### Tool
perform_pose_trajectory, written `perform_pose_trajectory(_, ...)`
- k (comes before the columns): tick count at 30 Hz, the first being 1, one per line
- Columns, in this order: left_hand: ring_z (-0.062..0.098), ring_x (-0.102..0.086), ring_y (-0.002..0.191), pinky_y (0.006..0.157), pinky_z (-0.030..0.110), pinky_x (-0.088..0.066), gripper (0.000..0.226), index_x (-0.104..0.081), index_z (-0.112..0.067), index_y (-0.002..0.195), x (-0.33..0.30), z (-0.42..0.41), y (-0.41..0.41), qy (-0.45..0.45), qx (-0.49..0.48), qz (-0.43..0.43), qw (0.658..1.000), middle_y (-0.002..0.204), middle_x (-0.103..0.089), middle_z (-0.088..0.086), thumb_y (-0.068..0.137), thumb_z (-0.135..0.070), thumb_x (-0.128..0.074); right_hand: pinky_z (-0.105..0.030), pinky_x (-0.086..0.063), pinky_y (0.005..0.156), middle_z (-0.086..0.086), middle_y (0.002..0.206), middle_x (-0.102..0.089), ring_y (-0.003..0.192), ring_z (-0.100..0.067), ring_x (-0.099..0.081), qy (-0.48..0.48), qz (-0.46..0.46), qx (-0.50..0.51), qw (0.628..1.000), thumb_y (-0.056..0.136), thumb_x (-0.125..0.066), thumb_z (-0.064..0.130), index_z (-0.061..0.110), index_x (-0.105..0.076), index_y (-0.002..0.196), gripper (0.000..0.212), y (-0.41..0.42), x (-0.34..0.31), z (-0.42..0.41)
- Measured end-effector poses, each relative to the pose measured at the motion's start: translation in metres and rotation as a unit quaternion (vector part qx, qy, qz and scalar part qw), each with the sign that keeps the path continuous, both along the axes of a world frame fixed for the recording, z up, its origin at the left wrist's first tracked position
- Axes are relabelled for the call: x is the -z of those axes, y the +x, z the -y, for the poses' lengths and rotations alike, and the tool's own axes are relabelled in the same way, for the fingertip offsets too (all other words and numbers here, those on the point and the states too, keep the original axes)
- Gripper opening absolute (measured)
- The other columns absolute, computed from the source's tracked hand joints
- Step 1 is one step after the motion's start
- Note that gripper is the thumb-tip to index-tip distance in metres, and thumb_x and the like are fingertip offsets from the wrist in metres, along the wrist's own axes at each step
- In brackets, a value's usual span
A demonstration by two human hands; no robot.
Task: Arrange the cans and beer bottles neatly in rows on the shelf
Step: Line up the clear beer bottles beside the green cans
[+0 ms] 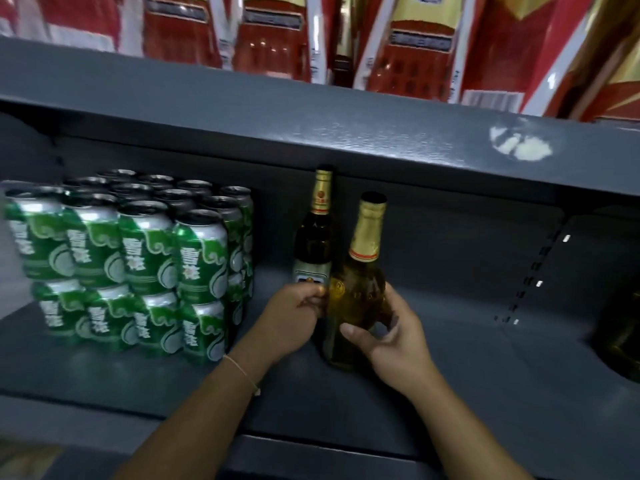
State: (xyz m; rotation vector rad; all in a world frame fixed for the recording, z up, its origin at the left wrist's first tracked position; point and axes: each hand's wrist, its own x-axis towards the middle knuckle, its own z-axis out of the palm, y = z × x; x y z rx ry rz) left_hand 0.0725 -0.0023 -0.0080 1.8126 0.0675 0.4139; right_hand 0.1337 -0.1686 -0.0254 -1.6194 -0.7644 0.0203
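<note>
Two beer bottles with gold foil necks stand on the dark grey shelf [485,358]. The front bottle [360,292] is amber, and my right hand [388,337] grips its lower body from the right. Behind it to the left stands a darker rear bottle [313,244] with a pale label. My left hand [294,313] curls round the rear bottle's base, its fingertips meeting the front bottle. To the left, several green cans [138,258] are stacked two layers high in rows.
Red and gold boxes [408,46] fill the shelf above, whose grey edge [311,133] overhangs the bottle tops. A dark bottle-like object [623,334] sits at the far right, past a slotted upright [530,282]. Bare shelf lies right of the bottles.
</note>
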Motion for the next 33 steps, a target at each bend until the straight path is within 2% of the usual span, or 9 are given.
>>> perform_pose_trajectory(3,0.005,-0.066,0.078,0.073,0.013,-0.049,0.034,-0.067,0.008,0.097,0.0,-0.015,-0.012,0.035,-0.017,0.006,0.999,0.084,-0.071,0.007,0.088,0.018,-0.036,-0.036,-0.049,0.103,0.005,0.119,-0.069,0.118,-0.012,-0.061,0.006,0.0,-0.013,1.0,0.075,-0.08,-0.002,0.022,-0.054,0.133,0.068,-0.006,0.001,-0.017)
perform_pose_trajectory(8,0.021,-0.069,0.085,0.084,0.038,-0.056,0.039,-0.073,-0.012,0.095,0.004,-0.034,-0.026,0.083,-0.057,-0.002,0.995,0.088,-0.074,0.006,0.079,0.0,-0.038,-0.036,-0.049,0.104,-0.007,0.125,-0.065,0.119,-0.018,-0.062,0.011,0.002,-0.034,0.999,0.078,-0.078,-0.003,0.014,-0.052,0.136,0.066,-0.008,0.004,-0.038)
perform_pose_trajectory(14,0.015,-0.064,0.087,0.084,0.04,-0.055,0.048,-0.068,-0.022,0.102,0.004,-0.033,-0.035,0.121,-0.118,-0.043,0.985,0.095,-0.069,-0.002,0.066,-0.026,-0.035,-0.026,-0.047,0.102,-0.014,0.135,-0.056,0.125,-0.017,-0.058,0.026,0.004,-0.051,0.998,0.079,-0.073,-0.007,0.019,-0.046,0.141,0.073,-0.001,0.011,-0.056)
perform_pose_trajectory(17,0.015,-0.062,0.09,0.084,0.04,-0.054,0.055,-0.065,-0.024,0.103,0.009,-0.031,-0.038,0.12,-0.134,-0.051,0.982,0.096,-0.066,-0.002,0.064,-0.042,-0.03,-0.022,-0.048,0.1,-0.001,0.126,-0.065,0.12,-0.009,-0.061,0.027,-0.015,-0.065,0.997,0.083,-0.065,-0.014,0.014,-0.039,0.145,0.073,0.0,0.01,-0.061)
perform_pose_trajectory(20,0.015,-0.059,0.095,0.088,0.039,-0.052,0.047,-0.062,-0.024,0.11,0.012,-0.028,-0.041,0.133,-0.135,-0.052,0.98,0.102,-0.063,-0.001,0.073,-0.032,-0.034,-0.014,-0.049,0.09,0.005,0.117,-0.067,0.11,0.0,-0.063,0.028,-0.015,-0.06,0.998,0.086,-0.061,-0.014,0.014,-0.038,0.145,0.07,0.001,0.01,-0.061)
perform_pose_trajectory(24,0.011,-0.058,0.101,0.094,0.032,-0.05,0.043,-0.054,-0.024,0.124,0.02,-0.028,-0.038,0.132,-0.148,-0.042,0.979,0.116,-0.056,-0.001,0.085,-0.009,-0.047,-0.027,-0.051,0.096,-0.004,0.125,-0.064,0.109,-0.013,-0.065,0.028,-0.016,-0.06,0.998,0.09,-0.056,-0.012,0.014,-0.038,0.141,0.06,0.005,0.016,-0.057)
perform_pose_trajectory(28,-0.012,-0.054,0.098,0.085,0.007,-0.043,0.059,-0.043,-0.023,0.134,0.033,-0.028,-0.031,0.044,-0.133,-0.041,0.989,0.112,-0.055,-0.018,0.082,-0.003,-0.06,-0.025,-0.05,0.098,0.001,0.12,-0.066,0.112,-0.009,-0.063,0.037,-0.023,-0.033,0.998,0.093,-0.055,-0.005,0.015,-0.046,0.13,0.043,0.004,0.024,-0.058)
perform_pose_trajectory(31,-0.008,-0.051,0.113,0.1,0.017,-0.04,0.091,-0.019,-0.024,0.15,0.043,-0.032,-0.022,0.017,-0.08,-0.065,0.995,0.127,-0.054,-0.017,0.077,-0.007,-0.069,-0.026,-0.05,0.095,0.02,0.105,-0.067,0.103,-0.004,-0.062,0.022,0.005,0.015,1.0,0.095,-0.058,0.005,0.029,-0.054,0.123,0.037,0.004,0.032,-0.059)
perform_pose_trajectory(33,-0.004,-0.053,0.118,0.105,0.027,-0.043,0.1,-0.015,-0.031,0.15,0.048,-0.036,-0.016,0.019,-0.054,-0.081,0.995,0.132,-0.055,-0.015,0.071,-0.017,-0.075,-0.029,-0.051,0.093,0.022,0.097,-0.067,0.098,-0.005,-0.062,0.005,0.004,0.029,1.0,0.096,-0.058,0.012,0.041,-0.054,0.122,0.039,0.008,0.035,-0.06)
